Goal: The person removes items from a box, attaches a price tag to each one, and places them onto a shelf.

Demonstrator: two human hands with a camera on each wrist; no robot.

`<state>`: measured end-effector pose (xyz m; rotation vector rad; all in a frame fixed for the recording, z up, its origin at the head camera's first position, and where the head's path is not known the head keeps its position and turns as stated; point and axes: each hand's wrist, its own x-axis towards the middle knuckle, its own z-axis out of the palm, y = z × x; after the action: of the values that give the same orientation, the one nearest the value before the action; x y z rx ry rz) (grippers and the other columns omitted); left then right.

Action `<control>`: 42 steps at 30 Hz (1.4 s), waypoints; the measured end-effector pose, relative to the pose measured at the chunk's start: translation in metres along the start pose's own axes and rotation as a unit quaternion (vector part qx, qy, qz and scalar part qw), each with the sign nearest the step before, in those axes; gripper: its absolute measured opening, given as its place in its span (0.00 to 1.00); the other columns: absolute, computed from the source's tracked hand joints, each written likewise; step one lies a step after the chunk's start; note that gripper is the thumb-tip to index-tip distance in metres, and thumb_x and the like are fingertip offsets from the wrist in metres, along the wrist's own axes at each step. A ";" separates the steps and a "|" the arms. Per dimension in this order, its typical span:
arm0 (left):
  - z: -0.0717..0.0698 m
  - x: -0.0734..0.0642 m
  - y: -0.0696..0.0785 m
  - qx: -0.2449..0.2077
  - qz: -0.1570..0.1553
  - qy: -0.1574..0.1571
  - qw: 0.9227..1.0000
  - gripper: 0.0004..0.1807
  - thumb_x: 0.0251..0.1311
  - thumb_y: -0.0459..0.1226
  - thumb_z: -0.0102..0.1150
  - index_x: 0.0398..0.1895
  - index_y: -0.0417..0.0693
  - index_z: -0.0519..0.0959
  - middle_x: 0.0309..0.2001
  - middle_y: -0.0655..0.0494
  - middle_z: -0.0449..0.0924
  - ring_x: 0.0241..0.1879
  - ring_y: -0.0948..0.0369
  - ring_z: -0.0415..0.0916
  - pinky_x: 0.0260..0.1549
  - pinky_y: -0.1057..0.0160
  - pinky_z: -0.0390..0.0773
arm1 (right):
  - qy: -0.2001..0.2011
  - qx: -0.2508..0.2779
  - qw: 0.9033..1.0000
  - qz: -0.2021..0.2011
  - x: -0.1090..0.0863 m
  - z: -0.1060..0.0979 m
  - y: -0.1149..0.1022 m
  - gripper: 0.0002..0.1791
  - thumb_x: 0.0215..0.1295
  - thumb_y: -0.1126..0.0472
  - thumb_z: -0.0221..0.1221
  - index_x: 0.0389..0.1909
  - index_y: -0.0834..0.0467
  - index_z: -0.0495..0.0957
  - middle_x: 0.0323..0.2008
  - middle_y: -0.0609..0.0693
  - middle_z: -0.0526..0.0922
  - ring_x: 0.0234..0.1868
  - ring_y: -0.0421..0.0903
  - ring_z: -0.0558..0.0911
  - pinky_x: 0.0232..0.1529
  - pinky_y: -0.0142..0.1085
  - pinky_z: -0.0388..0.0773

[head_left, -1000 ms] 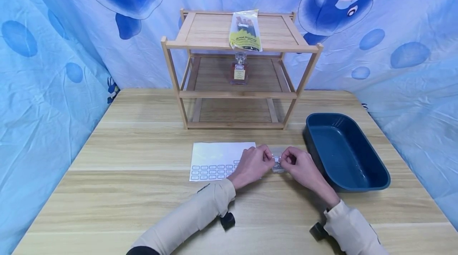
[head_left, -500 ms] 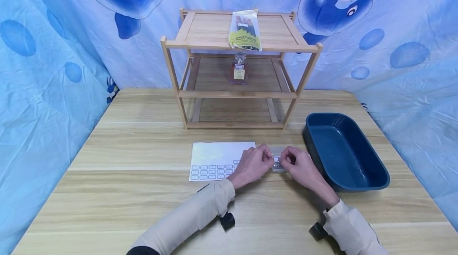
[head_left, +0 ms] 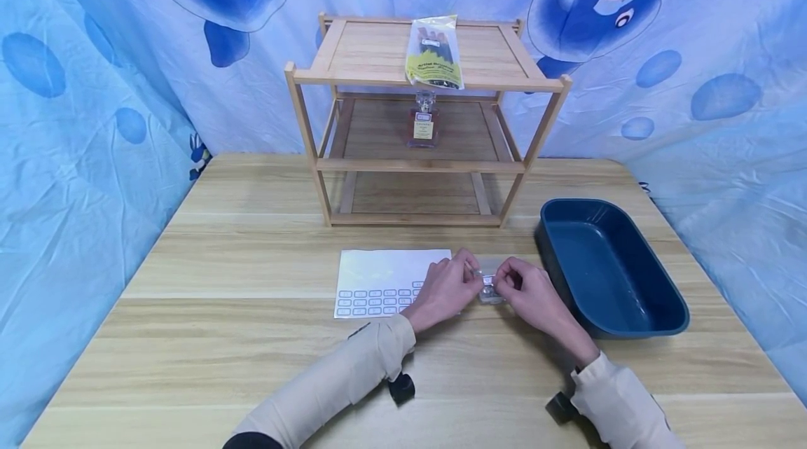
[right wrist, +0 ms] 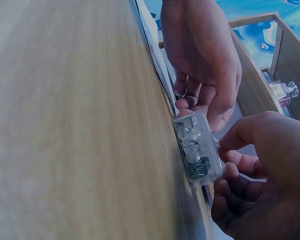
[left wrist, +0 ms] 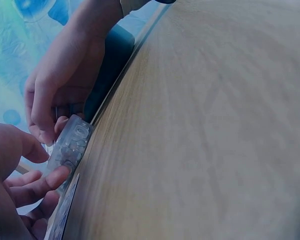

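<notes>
A small clear plastic box (head_left: 490, 293) with round, clear and silvery pieces inside lies on the table between my hands. A small printed label shows on its top in the head view. My left hand (head_left: 444, 288) holds the box's left end; in the left wrist view one finger (left wrist: 57, 177) touches its side and the thumb is near the top. At the other end, my right hand (head_left: 529, 295) holds the box with thumb and fingers, seen close to its edge (right wrist: 210, 145) in the right wrist view. Fingers partly hide the label.
A white label sheet (head_left: 378, 267) lies beside my left hand, partly under the arm. Right of my right hand stands a dark blue bin (head_left: 605, 274). Behind is a wooden shelf (head_left: 416, 166) bearing a brush packet (head_left: 435, 53) and a perfume bottle (head_left: 423, 127).
My left fingertips have lifted slightly and shifted at the box's left end. The right hand stays nearly where it was, and the box has not visibly moved.
</notes>
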<state>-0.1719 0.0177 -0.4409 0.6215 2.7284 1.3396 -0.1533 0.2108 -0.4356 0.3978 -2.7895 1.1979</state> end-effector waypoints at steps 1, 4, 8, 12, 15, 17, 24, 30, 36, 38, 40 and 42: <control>0.000 0.000 0.000 -0.003 0.000 -0.001 1.000 0.10 0.62 0.34 0.65 0.46 0.45 0.78 0.34 0.56 0.87 0.23 0.69 0.75 0.26 0.71 0.77 | 0.000 0.000 1.000 0.000 0.000 0.000 0.000 0.05 0.66 0.71 0.61 0.33 0.59 0.80 0.24 0.45 0.74 0.26 0.44 0.73 0.24 0.31 0.67; 0.000 0.000 0.000 -0.009 -0.003 -0.006 1.000 0.12 0.63 0.34 0.65 0.48 0.44 0.78 0.35 0.55 0.88 0.22 0.69 0.75 0.26 0.70 0.78 | 0.003 0.001 1.000 0.000 0.000 0.000 0.000 0.05 0.65 0.71 0.61 0.33 0.59 0.80 0.24 0.46 0.74 0.26 0.44 0.73 0.24 0.31 0.67; 0.000 0.000 0.000 -0.008 -0.005 -0.007 1.000 0.13 0.63 0.34 0.65 0.49 0.45 0.77 0.35 0.55 0.88 0.22 0.70 0.76 0.28 0.70 0.78 | 0.005 0.002 1.000 0.001 0.000 0.000 0.000 0.04 0.66 0.71 0.61 0.34 0.60 0.80 0.24 0.46 0.74 0.26 0.44 0.73 0.23 0.31 0.68; 0.000 0.000 0.000 -0.010 -0.006 -0.010 1.000 0.13 0.63 0.34 0.65 0.49 0.44 0.77 0.35 0.54 0.89 0.22 0.70 0.76 0.28 0.70 0.78 | 0.006 0.002 1.000 0.003 0.000 0.000 0.000 0.02 0.67 0.69 0.62 0.34 0.61 0.80 0.24 0.46 0.75 0.27 0.44 0.73 0.24 0.31 0.68; -0.001 0.000 0.001 -0.006 -0.003 -0.009 1.000 0.13 0.63 0.34 0.65 0.50 0.44 0.77 0.35 0.54 0.89 0.22 0.70 0.76 0.30 0.69 0.78 | 0.006 0.003 1.000 0.003 0.000 0.000 0.000 0.02 0.67 0.69 0.62 0.34 0.61 0.80 0.24 0.46 0.75 0.27 0.44 0.73 0.24 0.31 0.68; -0.001 0.000 0.001 -0.003 -0.001 -0.008 1.000 0.13 0.63 0.35 0.65 0.50 0.44 0.77 0.35 0.55 0.89 0.23 0.70 0.76 0.30 0.69 0.78 | 0.005 0.003 1.000 0.003 -0.001 0.000 0.000 0.02 0.68 0.69 0.61 0.34 0.61 0.80 0.24 0.46 0.75 0.27 0.44 0.73 0.24 0.31 0.68; 0.000 0.001 0.000 -0.013 -0.007 -0.010 1.000 0.14 0.63 0.35 0.66 0.51 0.44 0.77 0.36 0.53 0.88 0.22 0.70 0.75 0.26 0.71 0.77 | -0.002 0.009 1.000 0.013 -0.001 -0.002 0.000 0.03 0.70 0.67 0.61 0.37 0.63 0.80 0.25 0.47 0.75 0.26 0.45 0.73 0.23 0.31 0.68; 0.000 0.000 0.000 -0.024 -0.008 -0.013 1.000 0.14 0.63 0.34 0.65 0.51 0.43 0.76 0.36 0.52 0.88 0.20 0.69 0.75 0.24 0.71 0.77 | 0.003 0.010 1.000 0.010 -0.001 -0.002 0.001 0.03 0.69 0.67 0.61 0.37 0.64 0.80 0.26 0.48 0.76 0.28 0.46 0.74 0.24 0.31 0.69; -0.001 -0.002 0.001 -0.030 -0.006 -0.018 0.999 0.14 0.64 0.33 0.64 0.51 0.42 0.76 0.36 0.51 0.88 0.19 0.68 0.74 0.23 0.70 0.77 | 0.009 0.013 1.000 0.020 -0.001 -0.003 -0.002 0.02 0.70 0.68 0.60 0.38 0.64 0.78 0.28 0.49 0.78 0.28 0.47 0.74 0.23 0.31 0.70; -0.002 -0.002 0.001 -0.023 -0.001 -0.016 1.000 0.14 0.65 0.34 0.64 0.51 0.42 0.76 0.36 0.51 0.88 0.21 0.68 0.75 0.25 0.70 0.78 | 0.011 0.015 1.000 0.022 -0.002 -0.003 -0.002 0.01 0.70 0.69 0.60 0.39 0.63 0.78 0.29 0.50 0.78 0.29 0.47 0.74 0.24 0.31 0.71; -0.003 -0.002 0.001 -0.010 0.004 -0.009 1.000 0.14 0.65 0.35 0.65 0.51 0.43 0.77 0.35 0.54 0.87 0.24 0.68 0.76 0.30 0.70 0.78 | 0.015 0.014 1.000 0.022 -0.002 -0.003 -0.002 0.03 0.69 0.70 0.60 0.41 0.63 0.77 0.30 0.51 0.77 0.31 0.47 0.75 0.26 0.31 0.72; -0.004 -0.003 0.001 0.010 0.009 0.000 1.000 0.14 0.64 0.36 0.66 0.50 0.44 0.79 0.34 0.57 0.87 0.29 0.67 0.76 0.34 0.69 0.78 | 0.022 0.014 0.999 0.019 -0.003 -0.004 -0.003 0.05 0.68 0.71 0.61 0.43 0.63 0.77 0.33 0.52 0.78 0.33 0.48 0.75 0.29 0.31 0.74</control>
<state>-0.1699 0.0140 -0.4380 0.6492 2.7475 1.3169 -0.1500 0.2119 -0.4314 0.3175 -2.7572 1.2390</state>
